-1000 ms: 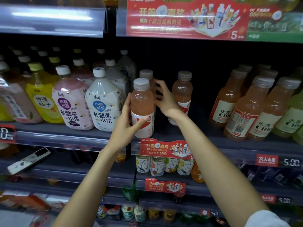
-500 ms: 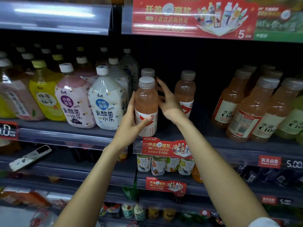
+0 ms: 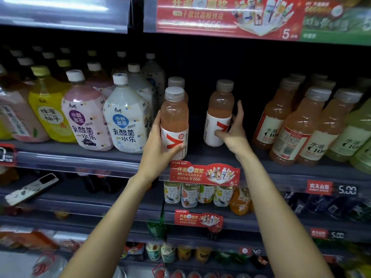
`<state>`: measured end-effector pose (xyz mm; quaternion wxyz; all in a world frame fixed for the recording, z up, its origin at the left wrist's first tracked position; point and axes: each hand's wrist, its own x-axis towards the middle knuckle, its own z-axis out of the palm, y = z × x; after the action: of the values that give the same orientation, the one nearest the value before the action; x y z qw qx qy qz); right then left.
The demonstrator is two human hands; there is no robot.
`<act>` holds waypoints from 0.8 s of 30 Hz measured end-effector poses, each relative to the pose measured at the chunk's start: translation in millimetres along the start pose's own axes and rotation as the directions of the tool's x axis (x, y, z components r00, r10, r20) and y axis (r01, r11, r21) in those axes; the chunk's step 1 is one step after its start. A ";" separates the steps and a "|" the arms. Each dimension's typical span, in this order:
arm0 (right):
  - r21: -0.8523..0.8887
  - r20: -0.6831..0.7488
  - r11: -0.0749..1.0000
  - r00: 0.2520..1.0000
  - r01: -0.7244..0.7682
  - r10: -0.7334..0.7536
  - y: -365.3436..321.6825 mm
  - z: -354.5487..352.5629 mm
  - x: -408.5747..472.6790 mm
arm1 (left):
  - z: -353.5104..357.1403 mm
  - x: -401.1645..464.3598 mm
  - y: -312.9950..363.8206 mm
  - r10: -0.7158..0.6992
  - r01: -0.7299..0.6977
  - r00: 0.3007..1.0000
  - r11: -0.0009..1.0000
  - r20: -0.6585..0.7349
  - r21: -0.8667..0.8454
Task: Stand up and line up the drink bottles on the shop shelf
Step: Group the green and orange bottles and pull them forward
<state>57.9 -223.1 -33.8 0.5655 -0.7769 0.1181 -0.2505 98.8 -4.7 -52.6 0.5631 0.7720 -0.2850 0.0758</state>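
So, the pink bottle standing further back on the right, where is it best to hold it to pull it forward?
Grip the right pink bottle around its white label band, coming from the front right, where the right hand already is. The body there is straight and round, it stands upright, and the dark gap on both sides leaves room for fingers. The neck under the cap is narrower and higher, so probably less steady.

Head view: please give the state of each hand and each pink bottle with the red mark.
Left hand: gripping front pink bottle.
Right hand: partly open, touching right pink bottle.
Front pink bottle: upright, capped, at shelf edge.
Right pink bottle: upright, capped, set further back.
Rear pink bottle: mostly hidden, capped.
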 end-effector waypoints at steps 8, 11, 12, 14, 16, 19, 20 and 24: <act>-0.334 -0.119 0.935 0.979 0.119 -0.167 13.6 16.6 -26.8 | -0.4 -2.8 4.7 0.007 -0.008 1.000 1.000 0.020 0.014; -0.272 -0.082 0.957 0.989 0.099 -0.126 9.2 25.8 -26.3 | -1.7 -2.6 6.9 0.012 -0.012 0.999 1.000 0.035 0.017; -0.247 -0.070 0.963 0.989 0.110 -0.131 6.3 27.9 -25.2 | -2.3 -2.8 7.0 0.011 -0.012 0.999 1.000 0.039 0.022; -0.242 -0.060 0.962 0.988 0.125 -0.144 2.5 28.5 -24.2 | -2.7 -2.5 6.3 0.011 -0.013 0.999 0.999 0.040 0.032; -0.225 -0.034 0.966 0.989 0.130 -0.141 0.8 23.0 -27.6 | -3.1 -2.2 4.9 0.016 -0.017 0.999 0.999 0.042 0.039; -0.138 0.115 0.983 0.988 0.117 -0.101 4.0 2.6 -32.3 | -3.7 -2.2 4.1 0.016 -0.017 0.999 0.999 0.050 0.035; -0.110 0.173 0.989 0.982 0.100 -0.080 4.9 -4.9 -34.2 | -3.5 -2.2 4.3 0.013 -0.015 0.998 0.999 0.054 0.029; -0.067 0.304 0.997 0.953 0.031 -0.009 3.6 -11.8 -42.9 | -3.0 -2.1 4.1 0.004 -0.004 0.998 1.000 0.056 0.007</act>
<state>15.8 -214.0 -45.3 0.5464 -0.8269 0.0305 -0.1296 95.5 -2.1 -49.0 0.5520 0.7753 -0.3018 0.0564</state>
